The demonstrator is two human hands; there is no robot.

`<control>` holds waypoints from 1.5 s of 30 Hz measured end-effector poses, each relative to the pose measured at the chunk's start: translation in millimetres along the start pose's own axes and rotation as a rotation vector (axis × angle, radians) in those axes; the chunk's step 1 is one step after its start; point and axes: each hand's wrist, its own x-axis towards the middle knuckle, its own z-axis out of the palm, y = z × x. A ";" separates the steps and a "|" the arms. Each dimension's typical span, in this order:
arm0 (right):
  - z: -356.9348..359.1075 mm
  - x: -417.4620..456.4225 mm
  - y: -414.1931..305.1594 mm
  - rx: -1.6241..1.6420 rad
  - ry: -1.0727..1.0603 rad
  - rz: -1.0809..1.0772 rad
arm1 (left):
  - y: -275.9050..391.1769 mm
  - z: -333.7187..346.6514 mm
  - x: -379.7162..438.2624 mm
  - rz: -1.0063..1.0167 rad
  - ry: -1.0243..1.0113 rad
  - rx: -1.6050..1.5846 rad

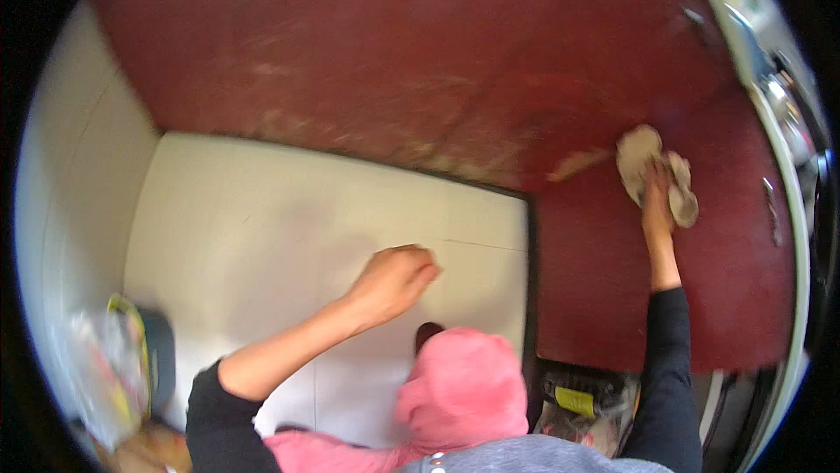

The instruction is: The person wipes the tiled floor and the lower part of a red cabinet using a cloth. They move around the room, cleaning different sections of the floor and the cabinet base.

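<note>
My right hand (658, 200) presses a crumpled beige cloth (640, 161) against the dark red cabinet front (590, 289) at the right; parts of the cloth spread out on both sides of the fingers. My left hand (396, 279) hangs over the pale tiled floor near the middle of the view, its fingers curled and nothing seen in them. Pale scuffs mark the lower part of the long red cabinet front (394, 46) across the top. Some blur lies over both hands.
At the lower left stand a dark bin (161, 358) and a clear plastic bag (105, 374) with things in it. A pale wall (85, 145) rises at the left. Bagged items with a yellow label (574, 401) lie below the red front. A pale counter edge (781, 138) curves along the right.
</note>
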 end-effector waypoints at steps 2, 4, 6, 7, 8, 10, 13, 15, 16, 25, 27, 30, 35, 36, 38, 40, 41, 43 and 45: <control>38.7 -51.6 19.3 -0.023 -0.104 0.005 | -17.6 -1.8 -16.6 -0.093 -0.035 0.057; 52.5 -107.1 46.8 0.006 -0.219 0.058 | -21.8 -2.5 -27.9 -0.242 -0.108 0.046; 73.5 -169.8 65.7 0.136 -0.329 0.134 | -52.8 -4.7 -64.5 -0.309 -0.120 0.134; 73.0 -196.2 84.4 0.183 -0.391 0.177 | -63.3 1.4 -75.6 -0.322 -0.143 0.153; 74.6 -219.0 103.7 0.230 -0.450 0.223 | -73.4 3.1 -89.3 -0.335 -0.145 0.142; 96.1 -268.6 106.1 0.596 -0.399 0.623 | -111.7 9.8 -134.4 -0.357 -0.113 0.200; 109.0 -283.0 107.7 -0.399 -0.818 -0.113 | -118.3 2.3 -175.1 -0.571 -0.082 0.167; 132.6 -266.3 78.2 -0.180 -0.780 0.169 | -128.4 5.2 -212.3 -0.705 -0.012 0.174; 143.0 -255.1 70.9 -0.074 -0.755 0.311 | -131.7 10.1 -229.6 -0.772 0.030 0.178; 353.0 -173.3 138.3 0.376 -0.359 0.815 | -146.1 98.4 -332.7 -0.905 0.544 -0.397; 430.7 -206.9 77.3 0.042 -0.180 0.345 | -129.8 96.6 -341.8 -1.001 0.568 -0.292; 469.7 -268.1 -140.9 0.144 -0.388 0.079 | -103.4 114.2 -398.7 -1.124 0.721 -0.224; 444.1 -326.1 -268.4 0.361 -0.589 -0.300 | -99.7 128.0 -410.7 -1.136 0.739 -0.269; 424.0 -341.7 -283.2 0.262 -0.830 -0.383 | -98.8 131.8 -424.1 -1.161 0.756 -0.221; 393.6 -360.4 -293.4 0.452 -1.070 -0.437 | -101.1 140.3 -439.0 -1.207 0.736 -0.118; 376.1 -363.2 -294.0 0.523 -1.221 -0.446 | -108.9 141.5 -426.4 -1.186 0.700 -0.170; 375.6 -362.0 -293.4 0.562 -1.281 -0.439 | -111.8 142.1 -417.7 -1.178 0.681 -0.194; 404.7 -339.5 -293.0 0.822 -1.197 -0.234 | -113.0 124.1 -406.6 -1.160 0.677 -0.219; 435.5 -290.2 -318.1 0.951 -1.095 0.188 | -117.5 123.7 -430.0 -1.219 0.694 -0.123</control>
